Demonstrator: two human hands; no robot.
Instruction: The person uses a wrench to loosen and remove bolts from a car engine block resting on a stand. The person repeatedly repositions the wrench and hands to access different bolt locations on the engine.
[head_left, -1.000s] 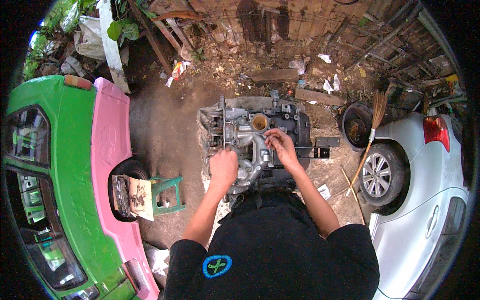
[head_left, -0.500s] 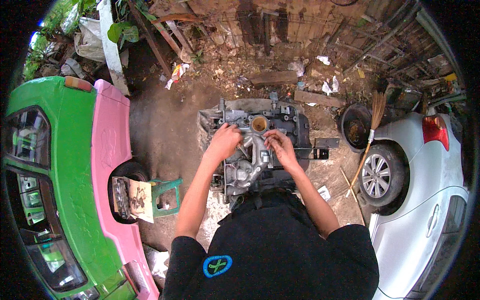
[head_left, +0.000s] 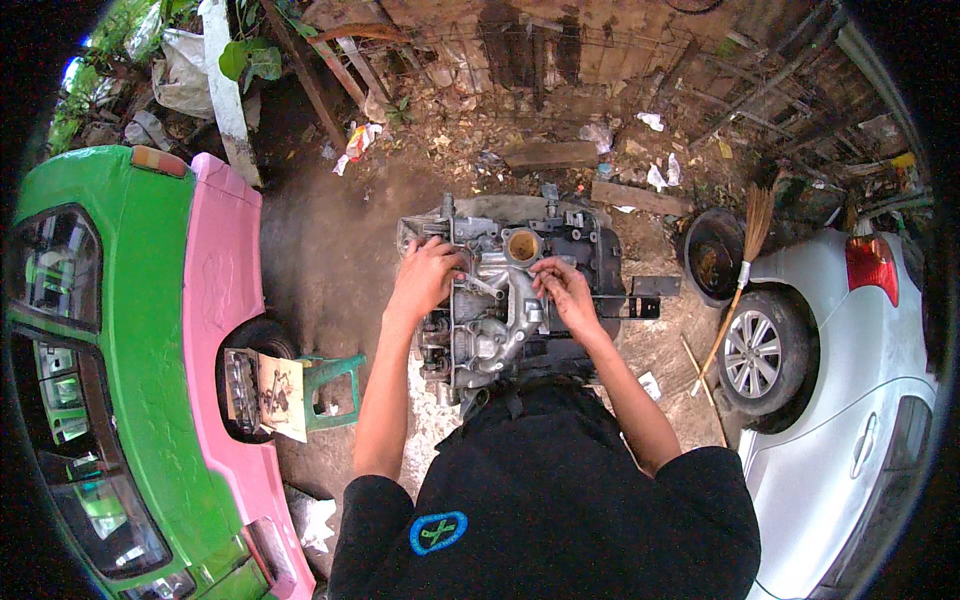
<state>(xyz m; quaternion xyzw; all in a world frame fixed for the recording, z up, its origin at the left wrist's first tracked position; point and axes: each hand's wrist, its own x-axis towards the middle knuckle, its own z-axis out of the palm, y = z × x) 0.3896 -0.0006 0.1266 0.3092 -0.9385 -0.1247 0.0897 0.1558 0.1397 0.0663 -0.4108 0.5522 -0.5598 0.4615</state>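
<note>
A greasy car engine [head_left: 590, 250] sits in front of me, with a silver branched manifold [head_left: 524, 305] and a round brown-stained opening [head_left: 522, 246] on top. At the engine's left edge, my left hand [head_left: 428, 278] is closed round what looks like a wrench [head_left: 484, 287], its silver shank pointing right toward the manifold. My right hand [head_left: 566, 295] is at the manifold's right side, just below the round opening. Its thumb and fingers are drawn together at the metal; whatever lies between them is too small to make out.
To the left stands a green and pink car [head_left: 225, 250], beside a green plastic stool [head_left: 335, 390] and a cardboard sheet [head_left: 282, 398] with small dark parts. A silver car [head_left: 830, 440], a broom [head_left: 741, 275] and a black basin [head_left: 712, 255] are on the right. Wood planks [head_left: 640, 198] and litter lie beyond.
My left hand has moved left and slightly down, swinging the wrench from a steep angle to a flatter one. My right hand stays at the manifold. The view has shifted slightly.
</note>
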